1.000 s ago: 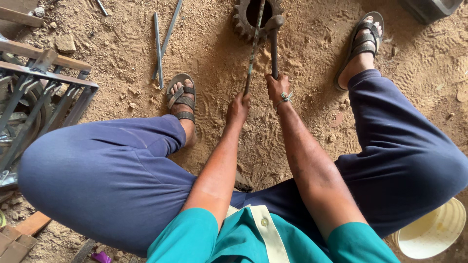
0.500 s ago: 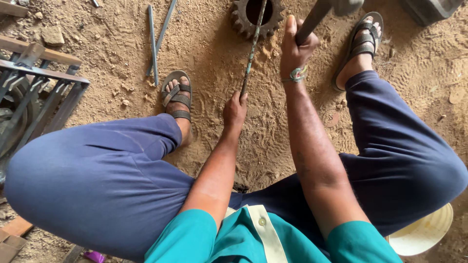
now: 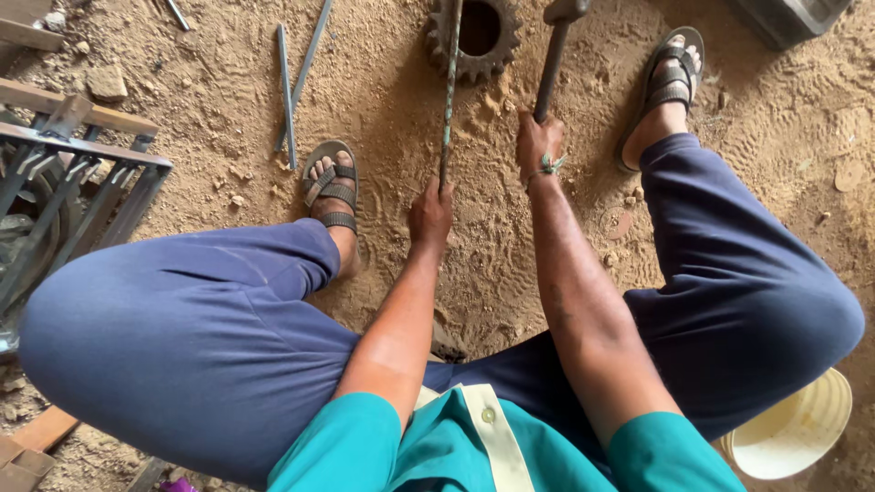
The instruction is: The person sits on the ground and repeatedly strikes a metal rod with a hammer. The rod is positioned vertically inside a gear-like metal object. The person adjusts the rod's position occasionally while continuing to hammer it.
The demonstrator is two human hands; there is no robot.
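The floor point(image 3: 228, 82) is loose sandy dirt, marked with footprints. On it lie a rusty toothed gear point(image 3: 478, 36) at the top, 2 thin metal rods point(image 3: 293, 82) crossing near the left sandal point(image 3: 332, 186), a stone point(image 3: 107, 84), a metal frame point(image 3: 64, 182) at left, a pale bucket point(image 3: 793, 428) at lower right, and the right sandal point(image 3: 670, 77).

rod point(image 3: 448, 100) in left hand point(image 3: 429, 215): rusty grey-green | hammer point(image 3: 552, 64) in right hand point(image 3: 538, 144): dark brown handle | band on right wrist: green | gear point(image 3: 474, 36) beyond rod: rust-brown, toothed | trousers point(image 3: 182, 337): dark blue | shirt point(image 3: 474, 446): teal, cream placket | sandals point(image 3: 332, 187): grey straps | bucket point(image 3: 793, 428) behind right elbow: cream | ground point(image 3: 182, 109): sandy tan
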